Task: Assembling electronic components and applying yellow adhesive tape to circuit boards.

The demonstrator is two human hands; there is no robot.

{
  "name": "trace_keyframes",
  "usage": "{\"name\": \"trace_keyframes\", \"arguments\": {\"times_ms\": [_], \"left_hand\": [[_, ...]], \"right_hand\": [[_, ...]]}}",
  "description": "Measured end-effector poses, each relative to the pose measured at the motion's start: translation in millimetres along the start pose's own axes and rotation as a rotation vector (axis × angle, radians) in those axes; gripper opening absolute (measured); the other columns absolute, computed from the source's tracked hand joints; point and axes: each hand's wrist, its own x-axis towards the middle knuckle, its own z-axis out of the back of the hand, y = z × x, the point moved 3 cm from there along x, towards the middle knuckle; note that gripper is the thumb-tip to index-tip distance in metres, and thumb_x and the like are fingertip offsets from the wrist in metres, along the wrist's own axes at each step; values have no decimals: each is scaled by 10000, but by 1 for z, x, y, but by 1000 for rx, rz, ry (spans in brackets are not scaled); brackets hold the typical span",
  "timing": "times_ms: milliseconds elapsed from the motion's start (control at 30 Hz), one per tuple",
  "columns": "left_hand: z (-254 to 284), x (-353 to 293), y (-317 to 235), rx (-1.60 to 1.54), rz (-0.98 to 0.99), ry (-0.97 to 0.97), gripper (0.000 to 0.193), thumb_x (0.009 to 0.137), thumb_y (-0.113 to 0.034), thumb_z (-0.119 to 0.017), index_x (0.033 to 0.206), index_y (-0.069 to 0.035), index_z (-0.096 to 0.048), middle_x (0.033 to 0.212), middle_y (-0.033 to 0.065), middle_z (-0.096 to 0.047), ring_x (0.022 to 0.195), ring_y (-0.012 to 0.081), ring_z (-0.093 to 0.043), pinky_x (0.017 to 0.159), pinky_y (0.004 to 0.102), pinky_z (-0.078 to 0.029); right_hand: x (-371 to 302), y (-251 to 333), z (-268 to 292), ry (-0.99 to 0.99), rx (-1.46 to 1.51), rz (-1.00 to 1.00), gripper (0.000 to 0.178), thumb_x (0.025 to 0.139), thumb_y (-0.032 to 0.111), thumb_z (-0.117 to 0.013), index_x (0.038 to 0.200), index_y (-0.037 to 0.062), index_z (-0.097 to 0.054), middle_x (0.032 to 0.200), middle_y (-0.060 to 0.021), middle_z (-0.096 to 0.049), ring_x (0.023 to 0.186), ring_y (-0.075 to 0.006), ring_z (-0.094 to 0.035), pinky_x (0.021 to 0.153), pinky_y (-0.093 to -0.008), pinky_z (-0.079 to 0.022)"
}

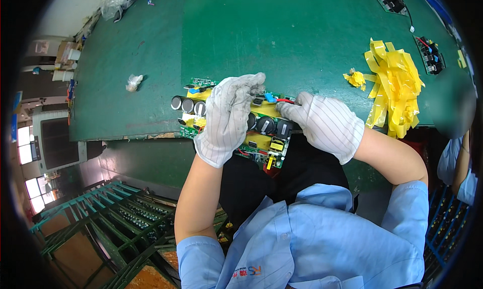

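Observation:
A green circuit board (284, 157) with several large black capacitors, yellow tape and coloured wires lies across the bench's near edge, partly over my lap. My left hand (226, 113), in a white striped glove, rests across the middle of the board with its fingers stretched out side by side and hides the parts beneath. From the right, my gloved right hand (324, 123) reaches to the board's upper right corner. Its fingers are curled together at the end of a red wire (285, 100), beside a blue component (270, 97). The fingertips are partly hidden.
On the green bench (226, 37), a pile of yellow tape strips (397, 87) lies to the right, with a small yellow wad (356, 79) beside it. Other boards (430, 55) sit at the far right. A crumpled white scrap (134, 82) lies left. Green racks (121, 228) stand lower left.

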Motion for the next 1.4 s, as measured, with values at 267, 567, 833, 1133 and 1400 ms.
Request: {"name": "trace_keyframes", "arguments": {"times_ms": [267,567,833,1133,1400], "left_hand": [[37,7,-15,397,-213,-119,250,994,-70,-519,1207,-1,-631,1146,152,-677,1004,256,-665,885,355,-524],[46,-4,28,806,-36,-75,200,963,-159,-530,979,-62,-704,971,96,-724,896,319,-663,807,430,-519],[50,-5,31,795,-104,-127,273,967,-260,-551,859,-65,-709,896,88,-714,834,303,-657,738,442,-506],[50,-5,30,768,-41,-153,433,955,-402,-577,720,-69,-723,804,89,-706,810,279,-662,706,441,-488],[65,-2,34,652,21,76,372,907,-419,-627,867,-71,-751,923,110,-715,960,315,-657,810,454,-507]], "right_hand": [[3,12,17,-17,-75,-18,408,836,58,-579,1237,113,-624,890,-178,-557,731,-355,-617,603,-468,-482],[10,38,32,16,-103,32,407,838,43,-570,1237,104,-625,867,-185,-566,733,-362,-618,606,-465,-482],[29,56,47,73,-179,81,383,845,40,-552,1220,62,-625,867,-205,-571,722,-370,-629,599,-463,-494],[34,78,71,131,-303,88,243,851,96,-542,1066,11,-617,890,-214,-618,804,-362,-659,662,-449,-540],[48,95,79,112,-274,203,338,842,56,-550,1169,58,-638,893,-207,-609,764,-378,-642,657,-466,-512]]}}
